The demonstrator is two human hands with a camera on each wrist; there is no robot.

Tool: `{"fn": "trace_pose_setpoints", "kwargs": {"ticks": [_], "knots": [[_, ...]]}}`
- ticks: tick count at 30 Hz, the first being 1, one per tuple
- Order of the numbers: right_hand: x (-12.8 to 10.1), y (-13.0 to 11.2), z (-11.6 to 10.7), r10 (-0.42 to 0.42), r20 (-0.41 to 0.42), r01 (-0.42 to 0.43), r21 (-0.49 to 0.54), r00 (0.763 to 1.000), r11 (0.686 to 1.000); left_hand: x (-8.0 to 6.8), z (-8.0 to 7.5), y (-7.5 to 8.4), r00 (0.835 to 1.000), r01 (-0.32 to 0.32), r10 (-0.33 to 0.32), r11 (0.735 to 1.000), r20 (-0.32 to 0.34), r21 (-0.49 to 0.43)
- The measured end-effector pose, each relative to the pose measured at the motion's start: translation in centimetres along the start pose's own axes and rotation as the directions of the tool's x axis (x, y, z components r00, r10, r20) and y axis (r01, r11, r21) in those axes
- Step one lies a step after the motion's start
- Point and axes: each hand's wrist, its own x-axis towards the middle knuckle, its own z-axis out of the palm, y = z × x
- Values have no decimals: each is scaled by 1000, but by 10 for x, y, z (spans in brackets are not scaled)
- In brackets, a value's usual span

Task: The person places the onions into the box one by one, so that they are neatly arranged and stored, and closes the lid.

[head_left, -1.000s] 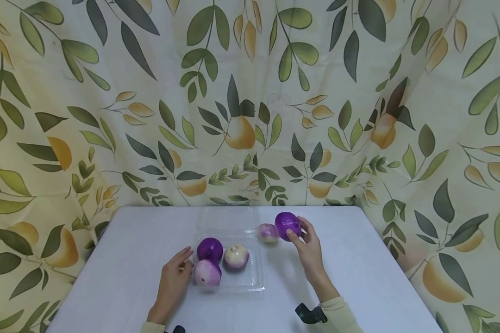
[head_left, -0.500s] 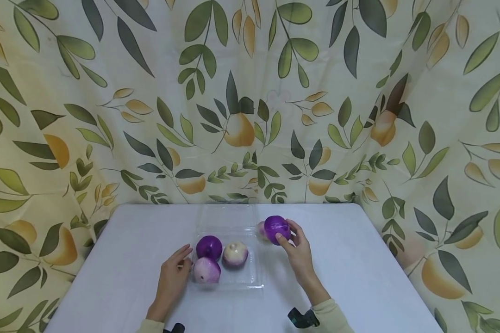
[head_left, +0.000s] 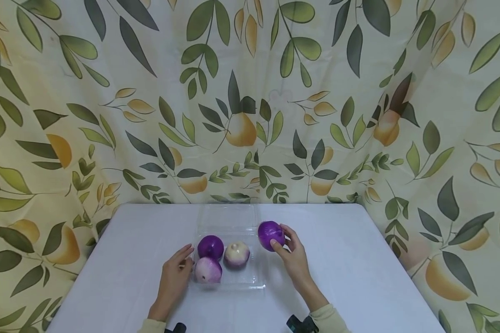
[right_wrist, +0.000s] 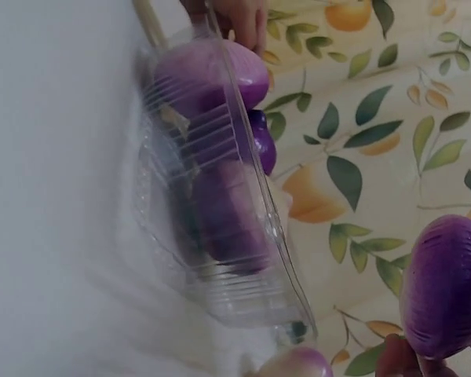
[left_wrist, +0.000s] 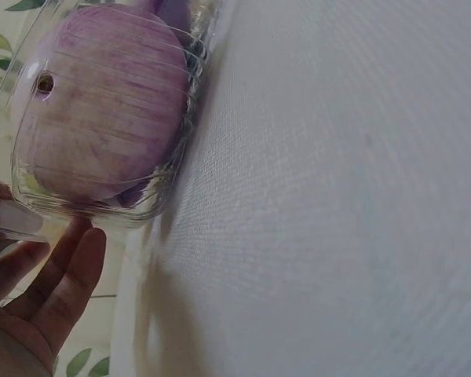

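My right hand (head_left: pixel 296 259) grips a glossy purple onion (head_left: pixel 271 235) at the far right corner of a clear plastic clamshell box (head_left: pixel 256 280), thumb on its near side. Three more onions sit in the box: a dark purple one (head_left: pixel 210 247) at the back left, a pale purple one (head_left: pixel 208 270) in front of it, and a whitish one (head_left: pixel 236 254) to their right. My left hand (head_left: pixel 172 280) rests by the box's left side. In the left wrist view its fairly straight fingers (left_wrist: pixel 67 275) are right at the box's rim and corner.
The open lid (head_left: pixel 227 217) lies back toward the table's far edge. Low in the right wrist view, another pale purple onion (right_wrist: pixel 298 364) shows beside the box; the head view hides it behind the held one. Leaf-patterned cloth (head_left: pixel 241 175) hangs behind the white-covered table (head_left: pixel 346 249).
My right hand has carried the purple onion leftward and slightly nearer, up to the box's far right corner, covering the pale onion behind it. My left hand has stayed by the box.
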Motion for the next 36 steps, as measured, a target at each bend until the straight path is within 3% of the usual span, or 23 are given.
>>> {"fn": "trace_pose_setpoints", "kwargs": {"ticks": [5, 17, 25, 36], "knots": [[-7, 3, 4, 12, 13, -12, -16, 1000, 1000, -2, 0, -1, 1000, 7, -8, 1000, 6, 5], [-17, 12, 12, -4, 66, 0, 54, 998, 999, -1, 0, -1, 1000, 16, -16, 1000, 1, 10], [-21, 17, 19, -11, 86, 7, 52, 996, 999, 0, 0, -3, 1000, -19, 19, 1000, -17, -2], [-28, 21, 25, 19, 107, -27, 68, 994, 997, -1, -1, 3, 1000, -10, 10, 1000, -14, -10]]}}
